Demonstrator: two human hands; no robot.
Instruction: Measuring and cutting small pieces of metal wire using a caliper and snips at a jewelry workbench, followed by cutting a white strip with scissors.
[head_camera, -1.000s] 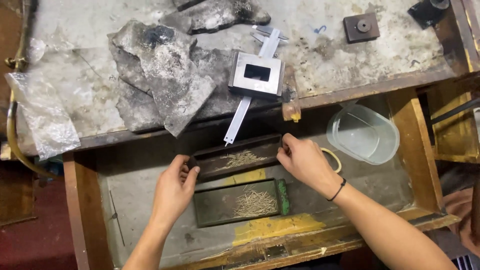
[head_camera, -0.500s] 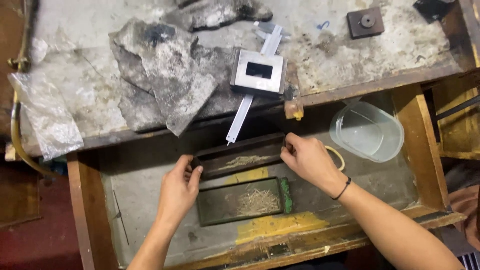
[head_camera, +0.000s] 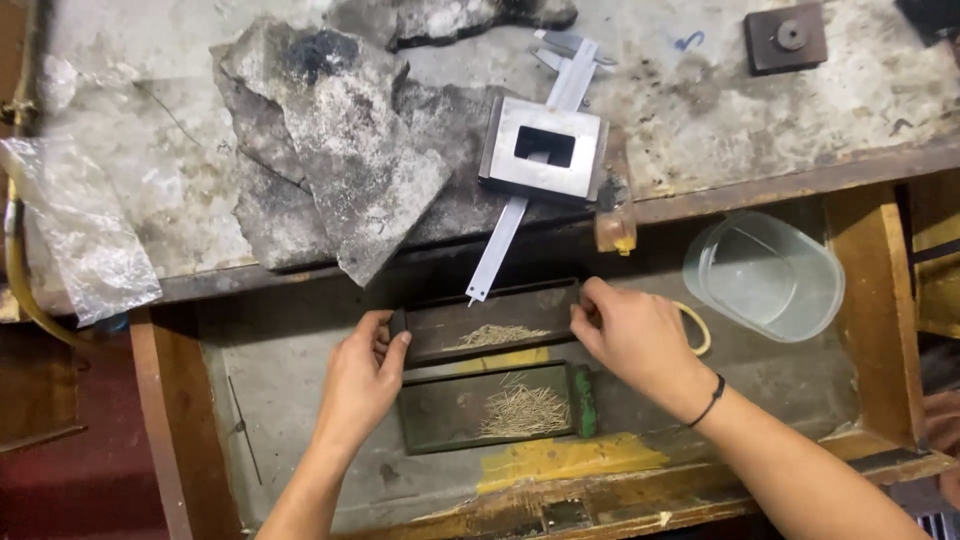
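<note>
Head view: workbench (head_camera: 700, 120), stained and grey, above an open wooden drawer (head_camera: 300, 400). I logged a left hand (head_camera: 360, 385) closed on the left end of a dark tray (head_camera: 490, 320) of thin pins, and a right hand (head_camera: 630, 335) closed on its right end. Tray sat in the drawer, just behind a second tray (head_camera: 450, 410). Clear tub (head_camera: 765, 275) lay at right; metal block (head_camera: 545, 150) on the bench.

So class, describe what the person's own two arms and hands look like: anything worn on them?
Both forearms are bare, with no sleeves or gloves in view. The right hand has a thin black band round its wrist. The left hand shows no band, watch or ring.
</note>
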